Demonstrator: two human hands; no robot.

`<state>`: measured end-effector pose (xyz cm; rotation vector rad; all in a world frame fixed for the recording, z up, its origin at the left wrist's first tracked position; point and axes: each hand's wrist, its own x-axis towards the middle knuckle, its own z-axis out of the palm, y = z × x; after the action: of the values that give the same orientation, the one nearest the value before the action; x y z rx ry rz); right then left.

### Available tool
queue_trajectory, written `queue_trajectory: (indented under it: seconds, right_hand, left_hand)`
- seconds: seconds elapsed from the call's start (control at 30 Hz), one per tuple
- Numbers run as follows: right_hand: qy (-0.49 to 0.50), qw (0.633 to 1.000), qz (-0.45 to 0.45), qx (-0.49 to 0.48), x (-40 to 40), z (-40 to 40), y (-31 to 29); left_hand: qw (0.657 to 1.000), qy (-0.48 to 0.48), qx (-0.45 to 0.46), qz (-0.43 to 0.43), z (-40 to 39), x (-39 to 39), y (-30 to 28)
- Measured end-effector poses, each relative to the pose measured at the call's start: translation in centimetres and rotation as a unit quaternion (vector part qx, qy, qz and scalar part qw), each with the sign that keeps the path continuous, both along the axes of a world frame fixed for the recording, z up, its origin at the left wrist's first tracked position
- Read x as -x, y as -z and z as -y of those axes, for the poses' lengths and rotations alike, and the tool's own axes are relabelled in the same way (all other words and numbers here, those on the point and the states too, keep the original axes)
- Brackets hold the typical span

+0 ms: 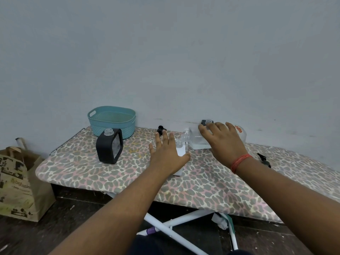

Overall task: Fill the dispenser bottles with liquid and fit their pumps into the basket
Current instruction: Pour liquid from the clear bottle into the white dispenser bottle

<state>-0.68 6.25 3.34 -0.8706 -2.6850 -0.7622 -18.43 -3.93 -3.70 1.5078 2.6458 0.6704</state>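
Near board's far edge (184,124), both hands (168,153) over bottles (197,138)

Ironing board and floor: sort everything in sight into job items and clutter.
For the job:
teal basket
black-sleeved bottle, no pump on it
clear bottles
loose pump by the left hand
second pump beyond the right hand

Just lying about:
paper bag on the floor

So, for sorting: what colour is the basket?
Teal basket, clearest in the head view.
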Motion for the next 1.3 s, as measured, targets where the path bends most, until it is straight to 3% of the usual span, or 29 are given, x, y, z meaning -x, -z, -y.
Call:
queue_trajectory:
  seconds: [1.3]
  right_hand:
    - [0.011, 1.000, 0.015, -0.009, 0.11, 0.24, -0.26]
  left_hand:
    - [1.000, -0.005, -0.005, -0.002, 0.02, -0.18, -0.09]
